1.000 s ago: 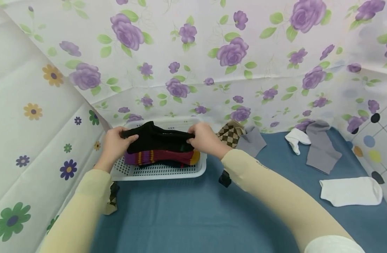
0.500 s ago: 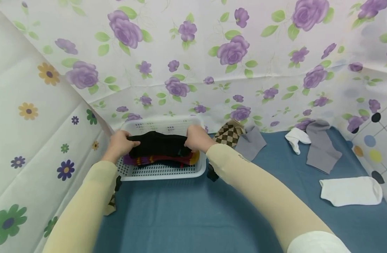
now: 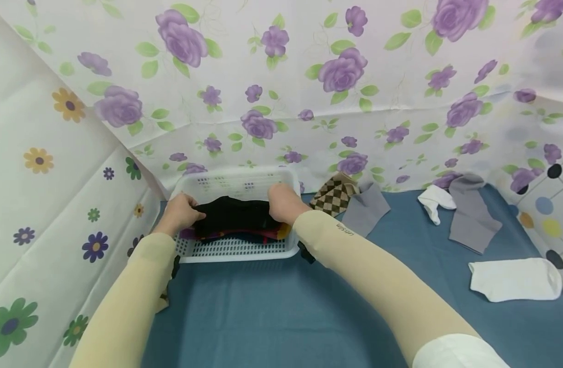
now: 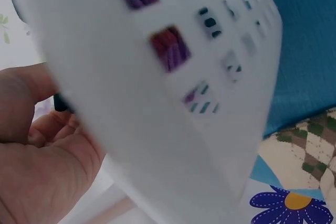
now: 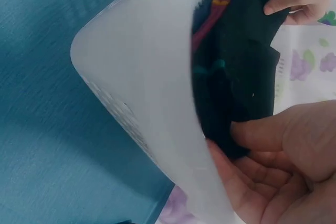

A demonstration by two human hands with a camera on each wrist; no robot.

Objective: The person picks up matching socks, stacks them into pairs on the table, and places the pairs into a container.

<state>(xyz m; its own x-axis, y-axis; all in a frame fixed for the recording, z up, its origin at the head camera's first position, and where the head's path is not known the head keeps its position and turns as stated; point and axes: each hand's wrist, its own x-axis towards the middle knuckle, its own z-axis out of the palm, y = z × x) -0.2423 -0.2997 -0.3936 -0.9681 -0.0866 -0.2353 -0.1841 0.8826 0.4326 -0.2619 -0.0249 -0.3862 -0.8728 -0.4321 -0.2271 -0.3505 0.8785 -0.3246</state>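
Observation:
A black sock (image 3: 235,213) lies stretched sideways inside the white plastic basket (image 3: 244,258). My left hand (image 3: 177,213) pinches its left end, and my right hand (image 3: 283,203) pinches the right end, with the thumb on top in the right wrist view. Beneath the black sock, a purple, maroon and yellow striped sock (image 3: 281,232) shows along the front. Some dark fabric (image 3: 244,237) peeks out under that. In the left wrist view the basket's wall (image 4: 131,103) hides much of the left hand's fingers (image 4: 58,124).
Right of the basket lie a checkered sock (image 3: 334,197) and a grey sock (image 3: 366,207). Farther right are a small white sock (image 3: 435,202), another grey sock (image 3: 474,217) and a long white sock (image 3: 516,279). Another checkered piece (image 3: 163,301) sits by the left forearm. Flowered sheeting (image 3: 263,102) rises behind.
Both hands have lowered the black sock into the basket onto the striped sock. The left hand has moved right and down, the right hand slightly left.

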